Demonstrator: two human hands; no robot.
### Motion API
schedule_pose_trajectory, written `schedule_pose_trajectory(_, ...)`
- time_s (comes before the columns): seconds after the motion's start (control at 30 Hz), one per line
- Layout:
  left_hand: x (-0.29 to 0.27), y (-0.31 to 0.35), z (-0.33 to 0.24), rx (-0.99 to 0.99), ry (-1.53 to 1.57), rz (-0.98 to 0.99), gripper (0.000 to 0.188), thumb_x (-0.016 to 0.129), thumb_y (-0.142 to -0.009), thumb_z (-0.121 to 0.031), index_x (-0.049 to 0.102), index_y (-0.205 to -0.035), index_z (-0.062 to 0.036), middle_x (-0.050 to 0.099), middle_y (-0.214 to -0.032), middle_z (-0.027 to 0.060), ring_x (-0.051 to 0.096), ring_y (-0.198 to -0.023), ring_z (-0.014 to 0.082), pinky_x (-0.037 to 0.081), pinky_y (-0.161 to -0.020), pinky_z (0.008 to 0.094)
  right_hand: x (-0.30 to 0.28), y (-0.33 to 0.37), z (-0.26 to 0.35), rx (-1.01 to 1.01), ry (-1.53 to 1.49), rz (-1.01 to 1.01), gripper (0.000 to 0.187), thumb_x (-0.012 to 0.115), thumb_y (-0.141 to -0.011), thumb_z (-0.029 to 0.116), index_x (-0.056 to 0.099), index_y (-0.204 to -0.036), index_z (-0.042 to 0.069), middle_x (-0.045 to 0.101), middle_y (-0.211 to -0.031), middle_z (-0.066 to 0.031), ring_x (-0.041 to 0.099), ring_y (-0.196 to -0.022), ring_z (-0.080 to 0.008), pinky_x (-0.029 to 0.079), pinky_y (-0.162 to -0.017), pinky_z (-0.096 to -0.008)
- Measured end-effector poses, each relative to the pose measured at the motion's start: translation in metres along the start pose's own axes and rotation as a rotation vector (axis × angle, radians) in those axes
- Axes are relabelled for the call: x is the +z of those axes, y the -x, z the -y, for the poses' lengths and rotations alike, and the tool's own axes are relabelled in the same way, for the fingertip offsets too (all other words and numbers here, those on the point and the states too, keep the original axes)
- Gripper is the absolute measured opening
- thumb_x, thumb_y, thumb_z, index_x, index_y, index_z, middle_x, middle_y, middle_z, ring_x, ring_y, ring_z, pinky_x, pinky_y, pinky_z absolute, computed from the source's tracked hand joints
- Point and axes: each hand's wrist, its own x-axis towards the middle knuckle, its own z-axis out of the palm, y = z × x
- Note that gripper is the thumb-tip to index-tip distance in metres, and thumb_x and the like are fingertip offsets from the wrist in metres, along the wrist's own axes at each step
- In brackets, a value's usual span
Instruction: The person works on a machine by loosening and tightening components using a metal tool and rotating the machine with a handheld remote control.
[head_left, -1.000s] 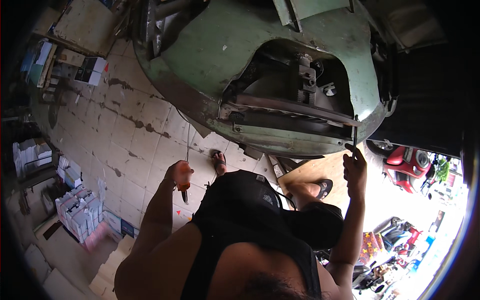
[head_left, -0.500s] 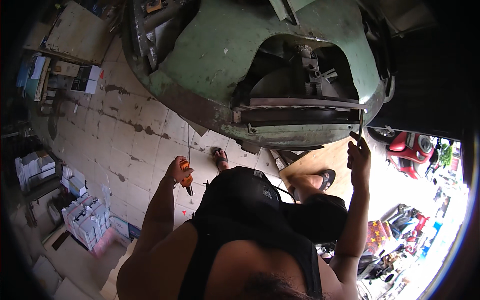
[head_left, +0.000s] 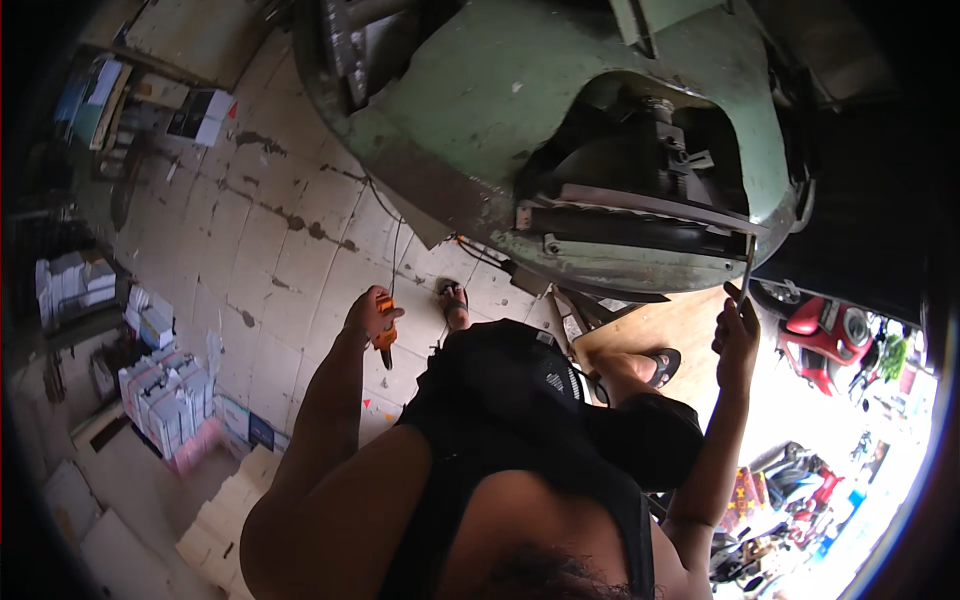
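Observation:
My left hand (head_left: 368,314) is closed around an orange hand-held control box (head_left: 385,332) with a dark lower end, held low over the floor. A thin cable (head_left: 399,243) runs up from it toward the machine. In front of me stands a large, worn green metal machine (head_left: 450,100) with a cut-out opening. Across that opening lies a long, thin metal strip (head_left: 655,203). My right hand (head_left: 736,342) grips a slim metal rod (head_left: 747,270), its far tip at the strip's right end. Whether tip and strip touch, I cannot tell.
Stacks of white bundled paper (head_left: 170,400) and boxes stand on the left. Tiled floor (head_left: 270,270) lies beneath, with a brown board (head_left: 690,315) under my right foot. A red motorbike (head_left: 825,335) and more motorbikes are in the bright area at right.
The view has shifted, so the machine appears farther right. My left hand still holds the control box, and my right hand keeps the rod at the strip's right end.

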Motion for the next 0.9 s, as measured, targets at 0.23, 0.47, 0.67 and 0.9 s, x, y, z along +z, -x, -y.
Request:
schedule_pose_trajectory(0.23, 0.015, 0.004, 0.009, -0.068, 0.072, 0.007, 0.064, 0.088, -0.078, -0.04, 0.059, -0.122, -0.0053, 0.07, -0.115, 0.0122, 0.068, -0.109, 0.0265, 0.053, -0.098, 0.0375, -0.003, -0.005, -0.004, 0.015, -0.094, 0.062, 0.036, 0.061, -0.105, 0.024, 0.062, -0.133, 0.002, 0.04, -0.068, 0.0091, 0.031, -0.051, 0.0004, 0.022, -0.044, -0.0201)
schedule_pose_trajectory(0.47, 0.019, 0.01, 0.012, -0.039, 0.065, 0.076, 0.068, 0.09, -0.074, -0.044, 0.06, -0.121, -0.0063, 0.07, -0.113, 0.0126, 0.07, -0.106, 0.0268, 0.054, -0.095, 0.038, -0.003, 0.003, -0.004, 0.038, -0.171, 0.108, 0.037, 0.058, -0.107, 0.025, 0.06, -0.136, 0.002, 0.037, -0.069, 0.0089, 0.03, -0.05, 0.0004, 0.023, -0.042, -0.0191)
schedule_pose_trajectory(0.67, 0.019, 0.006, 0.028, -0.05, 0.095, 0.084, 0.065, 0.09, -0.075, -0.043, 0.06, -0.12, -0.0067, 0.072, -0.109, 0.0123, 0.071, -0.102, 0.0257, 0.055, -0.093, 0.0372, -0.005, 0.004, -0.007, 0.044, -0.201, 0.119, 0.038, 0.058, -0.107, 0.026, 0.06, -0.137, 0.001, 0.037, -0.069, 0.0089, 0.03, -0.051, 0.0, 0.024, -0.043, -0.0199)
schedule_pose_trajectory(0.9, 0.001, 0.003, 0.013, -0.012, -0.011, 0.1, 0.065, 0.091, -0.074, -0.042, 0.06, -0.119, -0.0071, 0.073, -0.105, 0.0114, 0.071, -0.096, 0.0234, 0.057, -0.089, 0.0359, -0.001, 0.009, -0.004, 0.009, -0.32, 0.105, 0.038, 0.054, -0.108, 0.023, 0.059, -0.136, -0.002, 0.037, -0.068, 0.0081, 0.03, -0.05, -0.0009, 0.025, -0.043, -0.0203)
